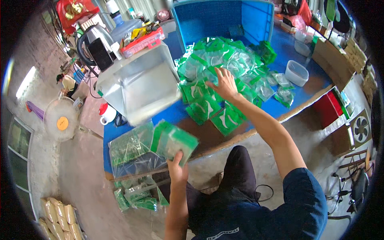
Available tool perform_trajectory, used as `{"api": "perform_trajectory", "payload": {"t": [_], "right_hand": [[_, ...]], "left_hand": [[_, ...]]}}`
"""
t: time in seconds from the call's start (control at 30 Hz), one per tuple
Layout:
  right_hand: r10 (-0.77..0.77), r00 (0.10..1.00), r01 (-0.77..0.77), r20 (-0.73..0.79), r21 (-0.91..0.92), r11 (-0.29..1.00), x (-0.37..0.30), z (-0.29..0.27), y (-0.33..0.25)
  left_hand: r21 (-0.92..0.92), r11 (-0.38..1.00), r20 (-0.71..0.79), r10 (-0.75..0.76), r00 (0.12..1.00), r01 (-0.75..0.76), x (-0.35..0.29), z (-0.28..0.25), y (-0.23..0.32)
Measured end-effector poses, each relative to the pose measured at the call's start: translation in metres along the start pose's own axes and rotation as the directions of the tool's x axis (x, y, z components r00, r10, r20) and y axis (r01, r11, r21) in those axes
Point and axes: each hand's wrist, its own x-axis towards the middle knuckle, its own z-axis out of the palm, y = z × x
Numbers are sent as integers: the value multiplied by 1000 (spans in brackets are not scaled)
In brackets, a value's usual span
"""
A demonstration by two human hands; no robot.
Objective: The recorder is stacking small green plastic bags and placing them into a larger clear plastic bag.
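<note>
My left hand [177, 168] grips a stack of green-and-transparent packets [176, 140] above the table's front edge, the thumb lying on top. Over the heap of similar packets [216, 60], my right hand [226, 84] reaches out with fingers spread and nothing visibly held. The heap spills from a blue crate [212, 20] lying on its side. Below my right hand, flat green packets [226, 120] spread toward the near edge. Beside the held stack lies a large transparent plastic bag [132, 144] with green at its bottom.
A whitish bin [148, 84] stands left on the blue table, with a red box [142, 42] and a kettle [94, 40] behind it. Plastic tubs [297, 73] sit right. Below the table's left are more green packets [138, 196]. A person [69, 85] is far left, near a fan [61, 119].
</note>
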Motion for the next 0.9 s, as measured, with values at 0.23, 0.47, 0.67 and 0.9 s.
{"api": "perform_trajectory", "payload": {"t": [0.23, 0.47, 0.67, 0.9], "right_hand": [[-434, 861, 478, 266, -127, 869, -148, 9, -121], [-635, 772, 563, -26, 491, 665, -188, -18, -112], [-335, 794, -107, 507, 659, 744, -165, -94, -121], [-147, 663, -238, 734, 392, 889, -155, -92, -114]], "left_hand": [[-525, 722, 76, -487, 870, 450, -74, -51, -5], [-388, 833, 237, -323, 916, 395, -92, -84, 3], [122, 943, 212, -331, 920, 311, -82, -80, 21], [35, 919, 243, -389, 889, 393, -82, -67, -2]]}}
